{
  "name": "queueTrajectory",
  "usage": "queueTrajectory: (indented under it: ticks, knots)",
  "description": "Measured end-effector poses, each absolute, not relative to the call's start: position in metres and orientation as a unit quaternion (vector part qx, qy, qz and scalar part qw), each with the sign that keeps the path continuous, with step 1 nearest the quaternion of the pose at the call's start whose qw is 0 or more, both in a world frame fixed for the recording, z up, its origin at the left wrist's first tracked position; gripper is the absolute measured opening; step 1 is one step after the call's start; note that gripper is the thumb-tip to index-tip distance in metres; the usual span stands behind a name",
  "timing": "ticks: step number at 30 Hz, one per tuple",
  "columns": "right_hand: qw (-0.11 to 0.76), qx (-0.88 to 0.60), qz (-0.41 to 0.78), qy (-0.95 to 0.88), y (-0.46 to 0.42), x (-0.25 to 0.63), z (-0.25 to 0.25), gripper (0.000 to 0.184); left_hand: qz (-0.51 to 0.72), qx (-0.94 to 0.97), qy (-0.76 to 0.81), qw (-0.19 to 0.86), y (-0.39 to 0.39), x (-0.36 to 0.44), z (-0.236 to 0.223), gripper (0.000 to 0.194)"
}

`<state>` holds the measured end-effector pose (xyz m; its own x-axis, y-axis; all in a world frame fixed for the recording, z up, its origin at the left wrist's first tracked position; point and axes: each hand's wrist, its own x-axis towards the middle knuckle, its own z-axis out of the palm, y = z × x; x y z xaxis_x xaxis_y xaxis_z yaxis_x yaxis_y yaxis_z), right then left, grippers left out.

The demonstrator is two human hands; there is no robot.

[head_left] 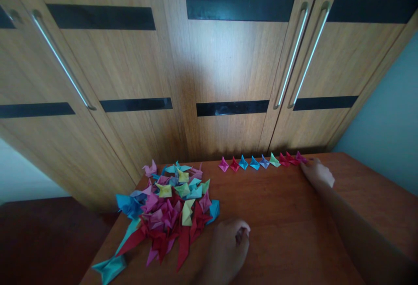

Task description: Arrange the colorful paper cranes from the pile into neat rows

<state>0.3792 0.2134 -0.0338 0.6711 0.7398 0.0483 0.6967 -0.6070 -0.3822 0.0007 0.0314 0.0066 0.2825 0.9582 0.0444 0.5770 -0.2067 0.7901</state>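
Observation:
My right hand [316,174] reaches to the right end of a row of small folded paper figures along the table's back edge. Its fingertips are closed together at a pink origami figure [300,157], partly hiding it. Left of it in the row stand red origami figures [288,159], a green one [274,160], a violet one [264,161] and several blue, red and pink ones. My left hand [228,248] is curled into a loose fist over the front of the table, with nothing visible in it. Close beside it lies a heap of origami figures [166,213] in many colours.
The wooden table [277,215] stands against a wardrobe [225,67] with long metal handles [294,56]. A teal paper figure [110,269] lies near the table's left edge, partly apart from the heap. A bluish wall [385,115] rises at the right.

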Motion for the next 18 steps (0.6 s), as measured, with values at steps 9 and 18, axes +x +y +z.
queueTrajectory:
  ticks: [9, 18]
  knots:
    - [0.202, -0.886, 0.048, -0.416, 0.21, 0.38, -0.036, 0.066, 0.279, 0.724, 0.53, 0.343, 0.031, 0.001, 0.009, 0.023]
    - [0.229, -0.877, 0.048, -0.42, 0.196, 0.371, -0.031, 0.065, 0.282, 0.729, 0.526, 0.334, 0.032, 0.001, 0.005, 0.021]
